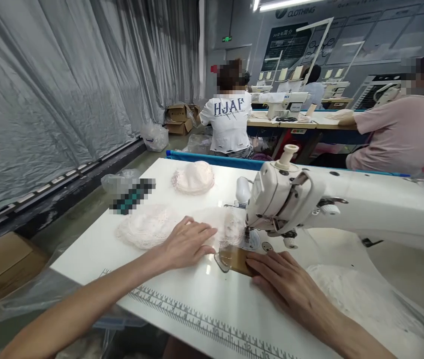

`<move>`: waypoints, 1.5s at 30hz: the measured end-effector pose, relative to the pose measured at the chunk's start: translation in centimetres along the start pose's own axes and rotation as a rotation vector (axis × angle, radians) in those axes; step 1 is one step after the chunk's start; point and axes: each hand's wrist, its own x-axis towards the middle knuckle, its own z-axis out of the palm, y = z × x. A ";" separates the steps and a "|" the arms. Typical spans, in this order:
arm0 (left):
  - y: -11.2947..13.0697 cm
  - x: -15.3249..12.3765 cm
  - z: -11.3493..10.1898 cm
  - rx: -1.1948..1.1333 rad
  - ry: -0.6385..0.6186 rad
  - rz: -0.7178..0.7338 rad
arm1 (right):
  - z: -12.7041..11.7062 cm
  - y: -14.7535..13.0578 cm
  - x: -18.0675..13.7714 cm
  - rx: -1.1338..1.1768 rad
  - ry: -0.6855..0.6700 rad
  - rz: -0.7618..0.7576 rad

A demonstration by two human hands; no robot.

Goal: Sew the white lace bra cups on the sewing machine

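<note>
My left hand (191, 243) lies over a pale lace piece (230, 224), fingers stretched to the right and thumb apart. That lace reaches the presser foot (247, 234) of a white sewing machine (283, 194); whether the needle is in the cloth cannot be made out. My right hand (285, 271) rests flat, its fingertips at the edge of a brown plate (239, 260) in front of the foot. Left of my left hand, more pale lace (146, 227) is spread on the white table (182, 289). A small pile of pale pink lace pieces (195, 178) sits behind.
A printed ruler scale (197, 319) runs along the table's near edge. White fabric (350, 289) lies under the machine arm at right. Cardboard boxes (4, 269) and plastic bags stand on the floor at left. Co-workers (230, 122) sit at a bench ahead.
</note>
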 end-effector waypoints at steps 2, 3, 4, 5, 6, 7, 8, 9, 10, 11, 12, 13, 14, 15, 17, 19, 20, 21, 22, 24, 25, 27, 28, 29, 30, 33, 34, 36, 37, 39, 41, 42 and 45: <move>0.7 -1.8 -0.7 -0.010 -0.071 -0.048 | -0.5 -1.0 0.6 0.017 -0.017 -0.014; 1.3 -2.6 -1.0 -0.030 -0.102 -0.049 | -0.5 -1.7 0.9 0.018 -0.019 -0.024; 2.0 -3.3 -1.3 -0.063 -0.127 -0.030 | -0.4 -2.6 1.1 0.017 -0.021 -0.039; 2.6 -3.8 -1.6 -0.095 -0.125 -0.004 | -0.1 -3.5 1.2 0.014 -0.027 -0.055; 3.1 -4.3 -1.8 -0.116 -0.091 0.010 | 0.2 -4.4 1.2 0.011 -0.031 -0.075; 3.4 -4.8 -2.0 -0.132 -0.048 0.022 | 0.7 -5.5 1.1 0.010 -0.037 -0.096; 3.6 -5.3 -2.1 -0.141 -0.006 0.029 | 1.3 -6.5 0.8 0.010 -0.043 -0.115; 3.7 -5.9 -2.1 -0.147 0.020 0.037 | 1.8 -7.5 0.4 0.009 -0.050 -0.127; 3.8 -6.6 -2.0 -0.152 0.019 0.054 | 2.4 -8.5 -0.1 0.005 -0.054 -0.131; 3.9 -7.4 -1.7 -0.153 0.000 0.088 | 2.9 -9.4 -0.7 -0.001 -0.059 -0.126; 4.0 -8.3 -1.3 -0.140 -0.021 0.128 | 3.4 -10.3 -1.2 -0.013 -0.059 -0.115; 4.2 -9.2 -0.7 -0.105 -0.037 0.165 | 3.8 -11.0 -1.8 -0.034 -0.048 -0.098; 4.6 -10.0 -0.1 -0.045 -0.032 0.191 | 4.1 -11.7 -2.2 -0.059 -0.026 -0.083; 5.0 -10.8 0.5 0.033 -0.002 0.214 | 4.3 -12.2 -2.5 -0.085 0.004 -0.073; 5.9 -12.0 1.7 0.182 0.126 0.249 | 4.3 -12.9 -2.7 -0.105 0.066 -0.065; 6.9 -12.6 2.2 0.184 0.270 0.251 | 3.6 -13.3 -2.5 -0.023 0.088 -0.059; 7.4 -12.8 2.2 0.093 0.307 0.233 | 3.1 -13.5 -2.4 0.063 0.071 -0.050; 7.9 -12.9 1.9 -0.055 0.292 0.185 | 2.4 -13.5 -2.4 0.175 0.035 -0.021; 8.3 -13.0 1.4 -0.246 0.222 0.102 | 1.6 -13.6 -2.5 0.309 -0.032 0.037; 9.2 -13.1 0.1 -0.680 -0.063 -0.126 | -0.1 -13.6 -2.8 0.639 -0.249 0.205; 9.6 -13.1 -0.4 -0.883 -0.234 -0.247 | -0.9 -13.7 -3.1 0.822 -0.383 0.300; 10.2 -13.1 -1.0 -1.169 -0.491 -0.460 | -1.9 -13.8 -3.8 1.126 -0.581 0.441; 10.4 -13.0 -1.0 -1.252 -0.546 -0.522 | -2.2 -13.8 -4.1 1.224 -0.626 0.475; 10.6 -12.8 -0.8 -1.304 -0.560 -0.565 | -2.3 -13.9 -4.5 1.282 -0.630 0.498; 10.7 -12.7 -0.5 -1.332 -0.558 -0.594 | -2.2 -14.0 -4.8 1.313 -0.614 0.518; 10.9 -12.3 0.3 -1.383 -0.562 -0.624 | -1.6 -14.1 -5.7 1.392 -0.543 0.586; 10.9 -12.2 0.5 -1.387 -0.566 -0.631 | -1.4 -14.1 -5.9 1.418 -0.515 0.612; 11.0 -12.1 0.6 -1.377 -0.561 -0.633 | -1.1 -14.1 -6.3 1.426 -0.459 0.648; 11.0 -12.1 0.6 -1.374 -0.554 -0.637 | -1.1 -14.0 -6.4 1.410 -0.439 0.656; 11.1 -12.1 0.5 -1.381 -0.539 -0.646 | -1.2 -14.0 -6.6 1.359 -0.423 0.656; 11.2 -12.2 0.5 -1.403 -0.522 -0.659 | -1.2 -13.9 -6.8 1.335 -0.423 0.651; 11.3 -12.2 0.5 -1.413 -0.507 -0.668 | -1.3 -13.9 -6.8 1.335 -0.423 0.652; 11.6 -12.1 0.9 -1.412 -0.458 -0.704 | -1.2 -13.9 -7.0 1.345 -0.424 0.656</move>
